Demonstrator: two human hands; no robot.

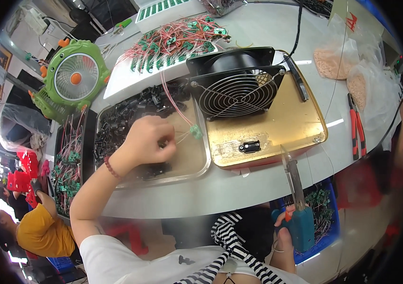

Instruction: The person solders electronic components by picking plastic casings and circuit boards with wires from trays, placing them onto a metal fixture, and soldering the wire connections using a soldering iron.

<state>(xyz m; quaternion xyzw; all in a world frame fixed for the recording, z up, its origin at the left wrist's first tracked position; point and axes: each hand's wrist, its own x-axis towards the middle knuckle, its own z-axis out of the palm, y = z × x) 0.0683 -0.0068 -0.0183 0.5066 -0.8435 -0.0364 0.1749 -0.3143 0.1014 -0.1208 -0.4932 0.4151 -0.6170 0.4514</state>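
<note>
My left hand (150,138) is closed over the clear tray (205,163); a small dark thing partly shows at its fingertips, too covered to name. Just right of it is a small green circuit board (195,131) with pink-red wires leading up to the pile behind. My right hand (284,239), low on the right, grips the teal handle of a soldering gun (301,222). The gun's tip points up at the front edge of a gold tin box (296,125). On the tin lies one black component (249,146), apart from the tip.
A black fan (239,94) with a wire guard stands on the tin. Black parts (130,111) fill the tray's left side. Behind are wired boards (177,40) on white foam. A green fan (75,78), red-handled pliers (356,125) and a blue bin (336,213) surround the workplace. A co-worker in yellow (45,232) sits left.
</note>
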